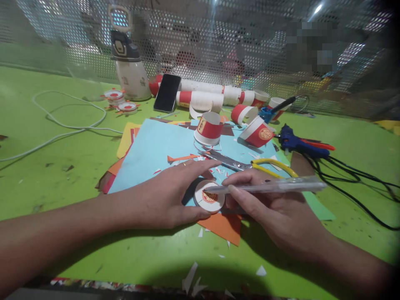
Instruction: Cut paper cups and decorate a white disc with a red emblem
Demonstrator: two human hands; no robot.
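A small round white disc [216, 205] with a red-and-gold printed centre lies on blue paper. My left hand [168, 189] steadies it, the thumb at its near edge and the fingers curved around its far side. Pinched in my right hand [268, 208] is a pen [281, 184] with a clear barrel, its tip at the disc's printed centre. Just beyond my hands, scissors [273, 163] with yellow handles lie with their blades pointing left. A red-and-white paper cup [210, 129] stands upside down behind them.
Blue paper sheets [137, 166] cover coloured scraps. Glue gun [295, 141] and black cables [346, 173] lie right. Cut cups [258, 132], stacked cups [203, 100], a phone [168, 93] and a large bottle [133, 79] stand behind. A white cable [59, 134] loops left.
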